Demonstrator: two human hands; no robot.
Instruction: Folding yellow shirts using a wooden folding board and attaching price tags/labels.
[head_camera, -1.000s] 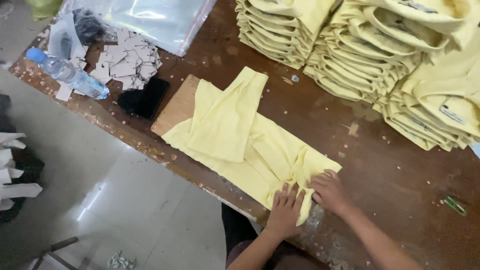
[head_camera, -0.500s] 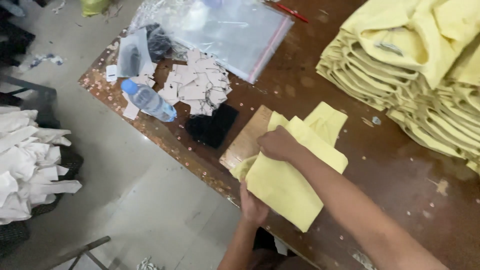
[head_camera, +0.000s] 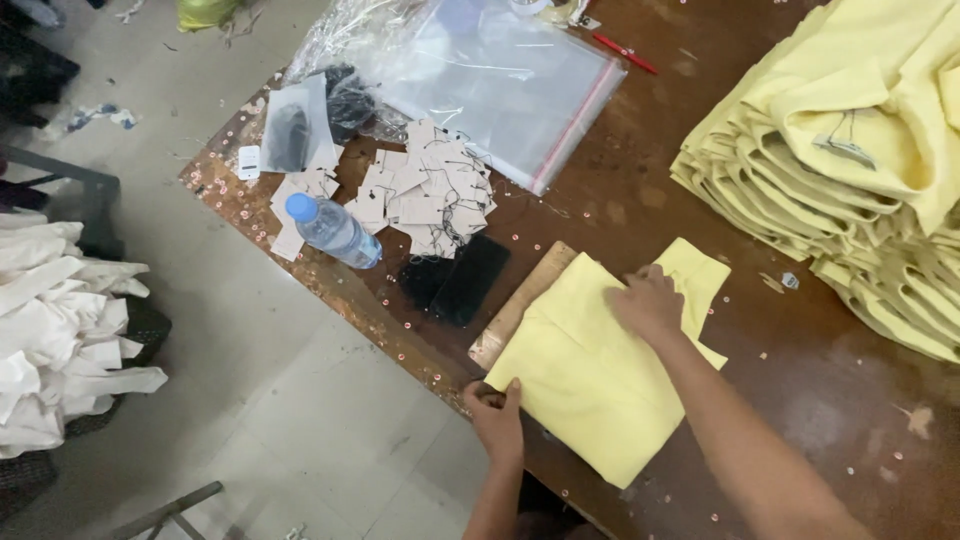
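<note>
A pale yellow garment (head_camera: 590, 370) lies folded into a rectangle on the brown table (head_camera: 800, 400), over a cardboard folding board (head_camera: 520, 305) that sticks out at its left edge. My right hand (head_camera: 648, 303) presses flat on the garment's upper part, by a folded flap. My left hand (head_camera: 495, 415) grips the near left corner of the garment and board at the table's edge.
Stacks of folded yellow garments (head_camera: 840, 170) fill the right side. A water bottle (head_camera: 333, 230), a heap of paper tags (head_camera: 420, 195), a black phone (head_camera: 470, 278), clear plastic bags (head_camera: 500, 80) and a red pen (head_camera: 628, 52) lie to the left. White cloth (head_camera: 50, 320) is piled on the floor.
The long spread garment has been folded over into a compact rectangle. My right hand moved up onto its top, and my left hand went to the near left corner.
</note>
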